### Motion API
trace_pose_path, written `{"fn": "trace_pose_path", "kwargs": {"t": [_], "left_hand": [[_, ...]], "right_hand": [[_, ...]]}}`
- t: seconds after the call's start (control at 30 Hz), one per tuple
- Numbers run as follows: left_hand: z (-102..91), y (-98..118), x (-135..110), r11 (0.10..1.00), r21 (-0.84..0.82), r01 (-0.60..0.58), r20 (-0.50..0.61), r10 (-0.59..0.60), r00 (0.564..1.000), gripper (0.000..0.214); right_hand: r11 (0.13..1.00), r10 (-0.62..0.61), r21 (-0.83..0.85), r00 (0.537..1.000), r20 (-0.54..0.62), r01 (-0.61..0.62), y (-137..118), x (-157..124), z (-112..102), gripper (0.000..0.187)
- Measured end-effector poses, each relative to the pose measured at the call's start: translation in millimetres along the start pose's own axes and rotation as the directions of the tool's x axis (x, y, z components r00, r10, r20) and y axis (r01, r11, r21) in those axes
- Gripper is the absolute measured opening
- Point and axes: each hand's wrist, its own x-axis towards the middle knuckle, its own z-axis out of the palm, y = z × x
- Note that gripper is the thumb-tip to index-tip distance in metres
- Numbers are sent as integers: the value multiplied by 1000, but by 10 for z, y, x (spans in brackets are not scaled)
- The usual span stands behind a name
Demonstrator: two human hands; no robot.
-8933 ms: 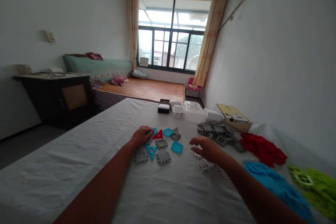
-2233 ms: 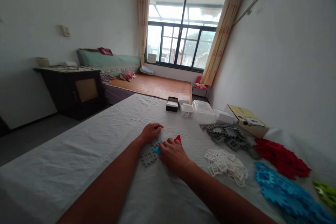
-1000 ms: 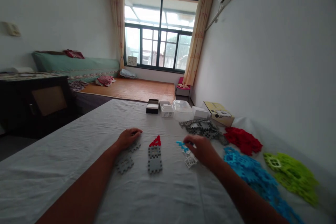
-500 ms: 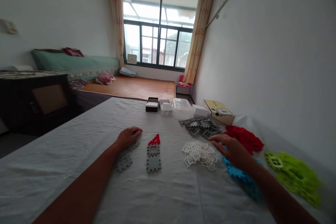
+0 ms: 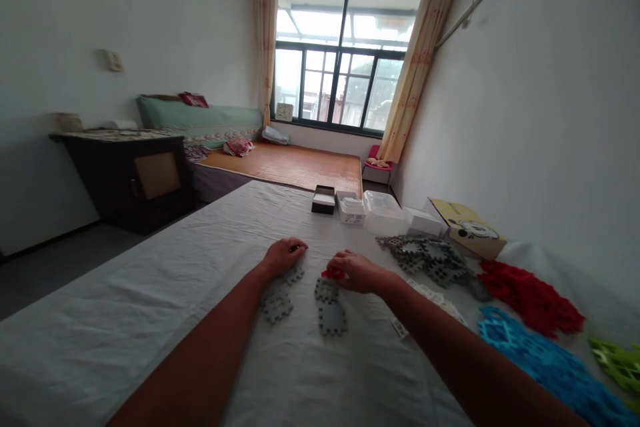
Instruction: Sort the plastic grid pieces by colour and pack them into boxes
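My right hand (image 5: 357, 271) is closed on a red triangular interlocking tile (image 5: 333, 273), its fingertips covering part of it. The red tile sits at the top of a small column of grey square tiles (image 5: 333, 317) with toothed edges. To the left, my left hand (image 5: 284, 257) rests on the cloth with its fingers curled together. Whatever may be in those fingers is hidden. Just below it a grey tile (image 5: 294, 273) shows partly, and another grey tile (image 5: 277, 307) with a cut-out centre lies nearer to me.
Piles of grey tiles (image 5: 430, 257), red pieces (image 5: 533, 297), blue pieces (image 5: 545, 367) and green pieces (image 5: 617, 363) lie at right. My right forearm partly hides white frames (image 5: 435, 297). A black box (image 5: 323, 200), clear container (image 5: 383, 211) and yellow box (image 5: 467, 227) stand behind.
My right hand has moved left from beside the white and blue piles to the red triangular tile. The left hand stays by the grey tiles. The view has turned left.
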Motion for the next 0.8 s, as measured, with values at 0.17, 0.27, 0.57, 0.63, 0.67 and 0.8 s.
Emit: {"fn": "trace_pose_path", "kwargs": {"t": [0.17, 0.27, 0.57, 0.63, 0.67, 0.8], "left_hand": [[-38, 15, -5, 1000, -7, -9, 18, 9, 1000, 34], [-46, -9, 4, 1000, -7, -9, 29, 9, 1000, 36], [-14, -22, 34, 997, 71, -6, 25, 4, 1000, 37], [-23, -19, 35, 997, 81, -15, 29, 13, 999, 37], [-26, -21, 36, 996, 84, -21, 31, 18, 999, 37], [-26, -41, 43, 996, 82, -33, 26, 31, 999, 36]], "right_hand": [[994, -78, -78, 996, -40, 75, -36, -241, -164, 24], [995, -55, -92, 992, -117, 44, 101, -576, -359, 34], [688, 686, 23, 639, -347, -726, 2472, -2184, -1013, 31], [535, 805, 97, 472, -359, -839, 2821, -2471, -1097, 27], [494, 832, 119, 429, -352, -861, 2926, -2572, -1124, 25], [467, 851, 131, 403, -337, -875, 3044, -2655, -1174, 32]]}}
